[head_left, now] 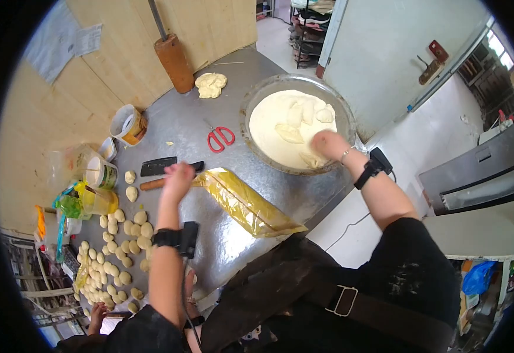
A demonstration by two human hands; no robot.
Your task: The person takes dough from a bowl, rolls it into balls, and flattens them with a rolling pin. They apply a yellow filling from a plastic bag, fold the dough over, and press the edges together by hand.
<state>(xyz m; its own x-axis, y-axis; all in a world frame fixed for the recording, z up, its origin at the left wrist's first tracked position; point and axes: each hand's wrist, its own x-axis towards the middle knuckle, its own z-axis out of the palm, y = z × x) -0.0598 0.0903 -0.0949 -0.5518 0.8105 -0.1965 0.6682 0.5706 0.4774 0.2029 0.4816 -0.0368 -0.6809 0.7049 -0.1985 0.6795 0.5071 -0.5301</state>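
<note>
My right hand [329, 145] is curled at the right side of a wide metal basin [251, 136], over pale flour [269, 120] with several lumps of dough [292, 133] in it. What its closed fingers hold, if anything, is hidden. My left hand [177, 179], blurred by motion, overlaps a wooden rolling pin [151, 184] and sits beside a black-bladed cleaver [156, 166]. Right of that hand lies a yellow, clear-wrapped package [246, 204], slanting toward my body. Red-handled scissors [220, 139] rest between the cleaver and the basin.
Many small dough balls [116, 253] cover the table's left side, where another person's hand [97, 317] shows. Tubs [129, 125] and a yellow jug [97, 200] line the wall. A dough mound [211, 85] and a wooden block with a rod [174, 63] stand at the back.
</note>
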